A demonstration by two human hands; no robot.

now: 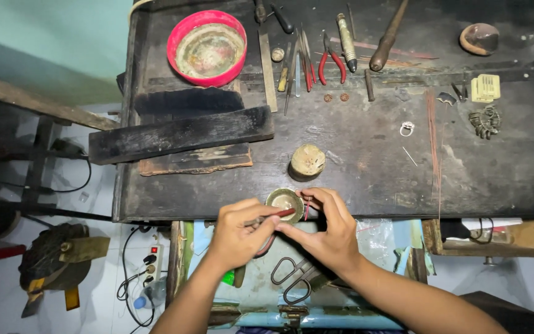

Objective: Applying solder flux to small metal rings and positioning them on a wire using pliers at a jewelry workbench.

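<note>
My left hand (242,234) grips a thin stick-like tool with a red end (277,214), whose tip reaches toward a small round brass dish (284,199) at the near edge of the dark workbench (366,179). My right hand (327,232) pinches a short reddish wire piece (307,207) between thumb and forefinger, just right of the dish. The two hands nearly touch, both held over the bench edge above an open drawer.
A round wooden stump (307,162) stands behind the dish. Farther back lie black wooden blocks (180,133), a red bowl (206,46), red-handled pliers (332,62), files, a small ring (406,128) and copper wires (432,136). Scissors (292,275) lie in the drawer below.
</note>
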